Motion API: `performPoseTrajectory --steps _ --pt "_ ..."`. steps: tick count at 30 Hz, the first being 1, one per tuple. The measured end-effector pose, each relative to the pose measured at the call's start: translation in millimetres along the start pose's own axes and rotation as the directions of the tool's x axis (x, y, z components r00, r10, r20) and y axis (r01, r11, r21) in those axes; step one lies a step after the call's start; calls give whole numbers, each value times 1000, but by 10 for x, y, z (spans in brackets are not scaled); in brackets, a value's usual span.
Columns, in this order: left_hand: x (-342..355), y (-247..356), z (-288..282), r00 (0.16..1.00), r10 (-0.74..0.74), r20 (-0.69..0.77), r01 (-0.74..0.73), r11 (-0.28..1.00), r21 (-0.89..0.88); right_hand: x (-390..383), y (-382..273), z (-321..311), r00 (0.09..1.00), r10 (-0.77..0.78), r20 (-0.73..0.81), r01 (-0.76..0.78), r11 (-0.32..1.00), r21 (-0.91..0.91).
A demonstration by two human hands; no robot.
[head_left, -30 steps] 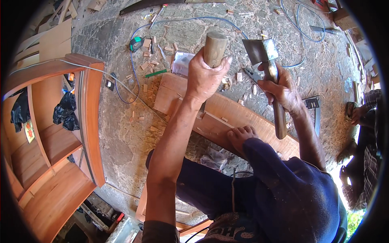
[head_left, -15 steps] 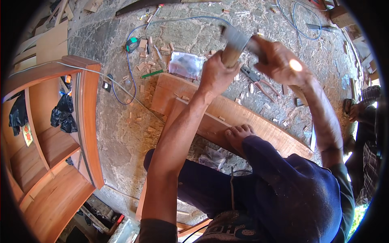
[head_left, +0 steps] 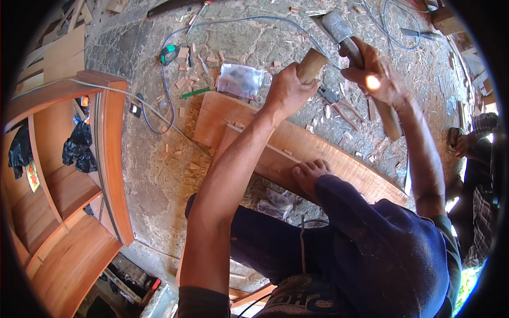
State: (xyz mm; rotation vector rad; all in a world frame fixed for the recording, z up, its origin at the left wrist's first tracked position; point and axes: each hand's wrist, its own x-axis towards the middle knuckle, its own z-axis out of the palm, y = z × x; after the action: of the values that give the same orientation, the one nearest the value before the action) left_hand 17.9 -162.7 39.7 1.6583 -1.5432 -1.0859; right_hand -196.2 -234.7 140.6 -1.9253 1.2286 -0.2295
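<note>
My left hand (head_left: 289, 91) is wrapped round a short wooden block (head_left: 313, 64), whose squared end points up and to the right. To its right, my right hand (head_left: 377, 74) grips the wooden handle of an adze (head_left: 337, 27) with a grey metal head. The adze head is raised above and apart from the block, its thin edge toward the left. Below my hands, a long wooden plank (head_left: 339, 153) lies on the floor, with a narrower board (head_left: 275, 161) across my side of it. My bare foot (head_left: 313, 174) rests on the narrower board.
Pliers (head_left: 339, 106), a clear plastic packet (head_left: 240, 81), a green tape measure (head_left: 169, 54) and wood chips lie around the plank. A blue cord (head_left: 238, 20) crosses the floor. An open wooden cabinet frame (head_left: 117, 159) stands at left. Another person (head_left: 480, 143) is at the right edge.
The adze head has lifted off from beside the block's end, up and to the right, with my right hand. My left hand still holds the block in nearly the same place.
</note>
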Motion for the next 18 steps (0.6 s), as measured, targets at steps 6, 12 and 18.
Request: performPoseTrajectory --steps 6,12,18 --pt "9 -42 -71 993 -70 96 73 997 -31 -96 105 117 997 -49 64 54 996 -71" --pt "-204 136 -285 993 0 -121 -10 996 -83 -156 -130 72 1000 22 14 -24 985 172" --pt "-184 96 -268 989 -38 -141 24 995 -100 -57 -179 138 994 -95 55 96 995 -8"
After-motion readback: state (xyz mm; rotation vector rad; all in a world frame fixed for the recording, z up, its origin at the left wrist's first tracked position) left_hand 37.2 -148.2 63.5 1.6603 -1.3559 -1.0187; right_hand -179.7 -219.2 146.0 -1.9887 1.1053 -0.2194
